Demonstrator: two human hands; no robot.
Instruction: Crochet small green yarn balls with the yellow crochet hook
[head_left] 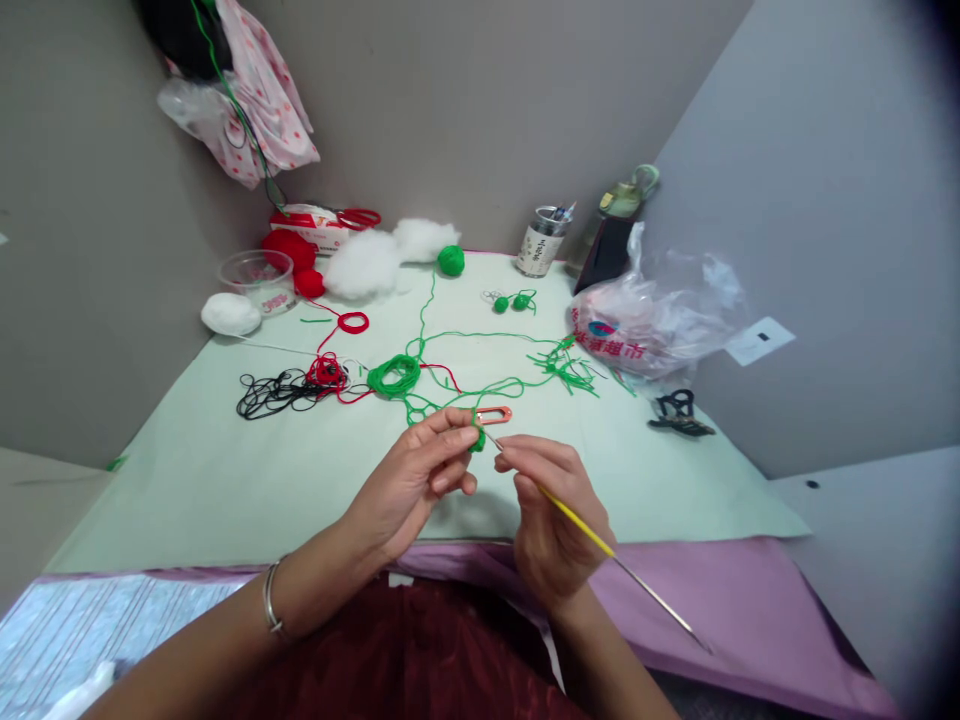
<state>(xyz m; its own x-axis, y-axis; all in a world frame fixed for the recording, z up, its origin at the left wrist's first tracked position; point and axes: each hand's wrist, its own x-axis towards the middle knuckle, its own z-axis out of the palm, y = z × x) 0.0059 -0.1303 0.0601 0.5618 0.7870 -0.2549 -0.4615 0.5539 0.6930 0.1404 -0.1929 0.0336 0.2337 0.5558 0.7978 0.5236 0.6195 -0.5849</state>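
Note:
Between the thumb and fingers of my left hand (427,460) is a small green crochet piece (478,440), mostly covered by the fingertips. My right hand (559,500) grips a crochet hook (577,518) with a yellow handle and metal ends. The hook's tip reaches the green piece, but whether it is inside a stitch I cannot tell. Just behind my left fingertips lies an orange thread snips (495,414). Green yarn runs over the table from a loose green coil (394,375) near my left hand.
Black cord (277,393), red yarn (327,372) and white stuffing (365,265) lie at the left and back. Green yarn scraps (566,370), a plastic bag (660,315) and a black hair claw (680,413) are on the right. A pen can (541,243) stands behind. Grey panels enclose the table.

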